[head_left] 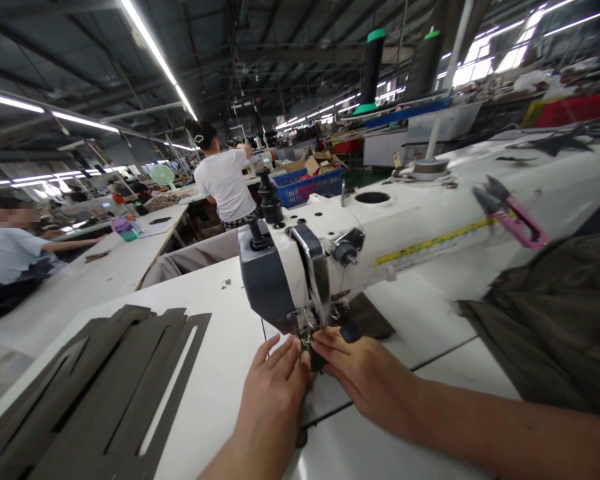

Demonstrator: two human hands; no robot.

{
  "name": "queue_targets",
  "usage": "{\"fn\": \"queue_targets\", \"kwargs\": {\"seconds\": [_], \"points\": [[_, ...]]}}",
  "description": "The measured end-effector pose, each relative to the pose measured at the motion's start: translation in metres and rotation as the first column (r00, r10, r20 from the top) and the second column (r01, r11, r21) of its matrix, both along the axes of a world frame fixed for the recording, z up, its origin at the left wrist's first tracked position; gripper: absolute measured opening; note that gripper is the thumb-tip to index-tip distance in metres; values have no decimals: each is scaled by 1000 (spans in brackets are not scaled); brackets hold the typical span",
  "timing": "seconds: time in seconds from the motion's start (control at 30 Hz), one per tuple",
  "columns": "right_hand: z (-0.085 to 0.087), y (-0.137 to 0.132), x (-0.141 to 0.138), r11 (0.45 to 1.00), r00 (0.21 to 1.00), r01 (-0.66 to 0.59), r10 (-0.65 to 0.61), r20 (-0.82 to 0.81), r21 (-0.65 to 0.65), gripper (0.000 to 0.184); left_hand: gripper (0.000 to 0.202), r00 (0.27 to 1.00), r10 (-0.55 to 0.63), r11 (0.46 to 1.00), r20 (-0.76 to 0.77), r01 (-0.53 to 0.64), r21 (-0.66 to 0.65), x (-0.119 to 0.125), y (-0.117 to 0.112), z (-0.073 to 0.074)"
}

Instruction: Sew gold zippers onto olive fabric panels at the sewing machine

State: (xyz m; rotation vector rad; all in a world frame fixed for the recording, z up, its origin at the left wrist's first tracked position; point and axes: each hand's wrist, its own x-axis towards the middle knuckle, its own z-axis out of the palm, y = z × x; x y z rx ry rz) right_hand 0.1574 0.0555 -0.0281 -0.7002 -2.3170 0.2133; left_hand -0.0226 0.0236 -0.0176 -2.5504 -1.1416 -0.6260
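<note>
A small dark olive fabric piece [318, 361] lies under the needle area of a white sewing machine [307, 293], mostly covered by fingers. My left hand [275, 387] rests at its left side, fingertips close to the presser foot [307, 333] and thumb tucked against the cloth. From the right, my right hand [367, 370] pinches the cloth's edge with its fingers together. More dark cloth [373, 317] shows behind the foot, on the machine bed. Whether the two cloth parts are joined is hidden.
Flat olive fabric strips [125, 373] lie on the table at left. Bunched olive cloth [555, 320] covers the right side. Pink-handled thread snips [513, 213] sit on the machine arm. A blue crate [310, 187] and a co-worker in a white shirt [225, 183] are beyond.
</note>
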Motion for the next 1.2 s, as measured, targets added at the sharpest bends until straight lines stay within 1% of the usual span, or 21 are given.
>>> {"fn": "queue_targets", "kwargs": {"seconds": [0.07,0.13,0.2,0.27,0.4,0.57,0.73,0.9,1.07,1.2], "points": [[0,2,0,1000,1000,-17,17,-6,-14,28,26,1000,3,1000,27,-3,-10,0,2,0],[0,1,0,1000,1000,5,-5,-3,8,26,23,998,8,1000,60,-7,-27,-1,1,0],[-1,0,1,996,998,58,-58,5,64,26,20,995,23,999,99,-19,-43,0,-1,0],[-2,-1,1,988,996,86,-89,22,127,26,18,990,46,998,133,-40,-48,1,-3,-1],[-4,0,1,979,996,67,-77,48,191,27,19,988,46,997,145,-36,-66,3,-2,-5],[-3,6,0,990,997,35,-44,66,136,24,19,990,29,997,139,-20,-70,3,5,-5],[0,9,-2,995,999,26,-30,37,93,21,18,985,27,997,170,-15,-71,2,9,-3],[3,9,-1,1000,996,11,-13,84,22,23,20,983,26,997,181,-11,-82,2,10,0],[4,10,-1,1000,997,10,-9,82,-9,25,20,984,16,998,178,-5,-63,1,10,2],[2,12,-2,1000,997,14,-12,70,-19,26,18,983,28,998,184,-16,-68,1,11,0]]}}
